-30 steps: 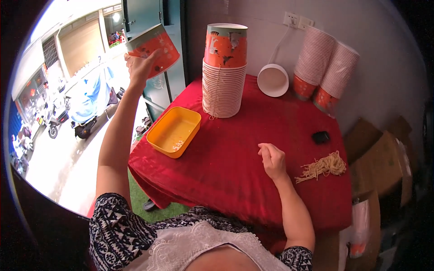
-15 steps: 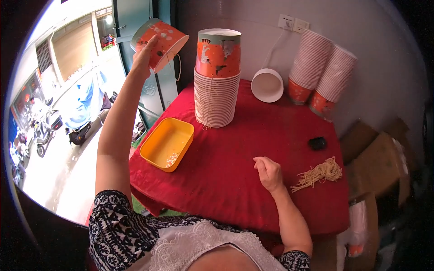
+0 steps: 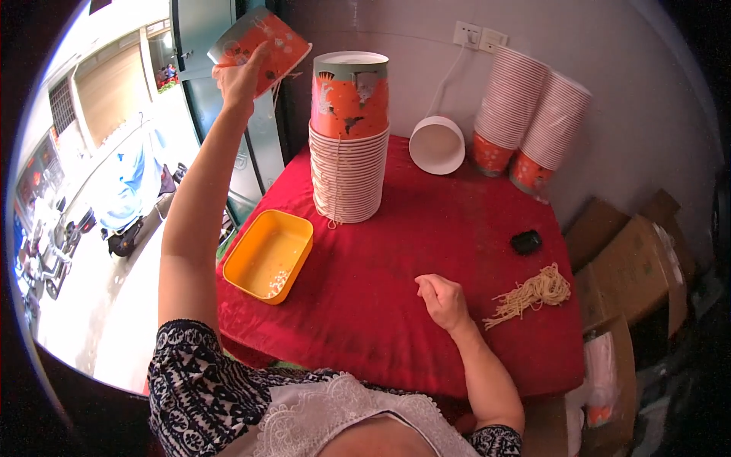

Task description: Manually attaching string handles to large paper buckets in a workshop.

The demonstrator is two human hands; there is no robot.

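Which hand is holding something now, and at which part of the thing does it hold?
The left hand holds an orange paper cup, raised and tilted, gripping its side wall near the base. The right hand rests loosely closed on the red tablecloth; nothing shows in it.

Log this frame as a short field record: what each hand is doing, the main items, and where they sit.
left hand: raised, gripping a tilted orange paper cup
right hand: loosely closed, resting on the red tablecloth, holding nothing visible
cup stack: upright, centre back
yellow tray: left table edge
string bundle: right of right hand
leaning cup stacks: against wall
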